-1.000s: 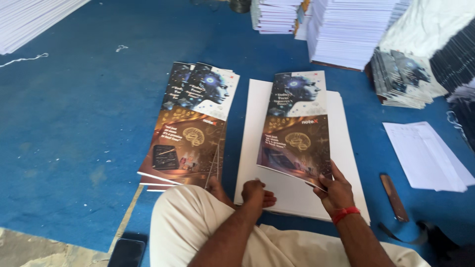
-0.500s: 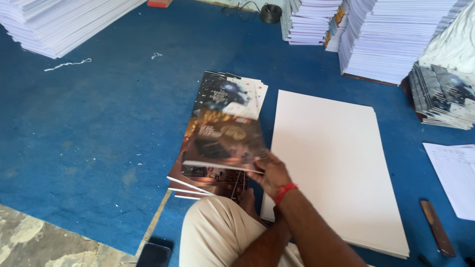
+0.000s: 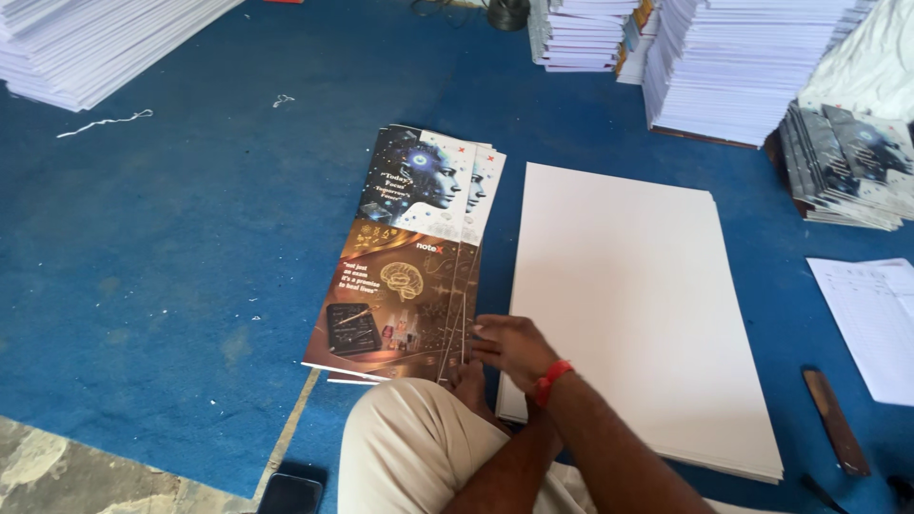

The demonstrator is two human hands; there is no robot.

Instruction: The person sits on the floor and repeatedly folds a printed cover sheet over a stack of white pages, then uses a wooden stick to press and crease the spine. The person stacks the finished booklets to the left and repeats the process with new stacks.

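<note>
Fingers on printed covers

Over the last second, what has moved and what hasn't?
The printed cover that lay on the white sheets was carried left by the right hand and laid on the cover pile; that hand now rests at the pile's near edge. The left hand sits low beneath it. The white sheets and the stacks behind stayed put.
</note>
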